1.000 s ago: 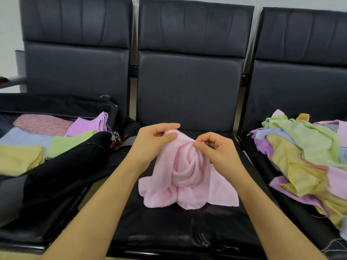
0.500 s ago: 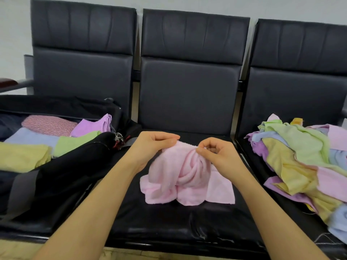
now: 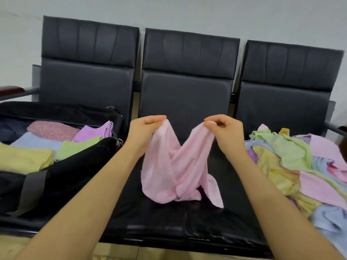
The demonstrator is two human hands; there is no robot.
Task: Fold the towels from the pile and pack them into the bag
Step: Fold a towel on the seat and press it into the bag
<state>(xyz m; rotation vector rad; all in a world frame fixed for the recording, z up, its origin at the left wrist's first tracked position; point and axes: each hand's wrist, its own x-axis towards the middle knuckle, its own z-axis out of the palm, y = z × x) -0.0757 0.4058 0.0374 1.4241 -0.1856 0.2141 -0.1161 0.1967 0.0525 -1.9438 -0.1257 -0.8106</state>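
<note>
Pink towel now lifted higher off the middle seat than before, corners drawn apart, left hand and right hand each pinching a corner, fingers curled

- Three chairs stand side by side against the wall.
- The bag lies on the left chair; folded towels lie inside it.
- The towel hangs over the middle chair seat, its lower end resting on the seat, held between the left hand and right hand.
- The pile lies on the right chair.
</note>
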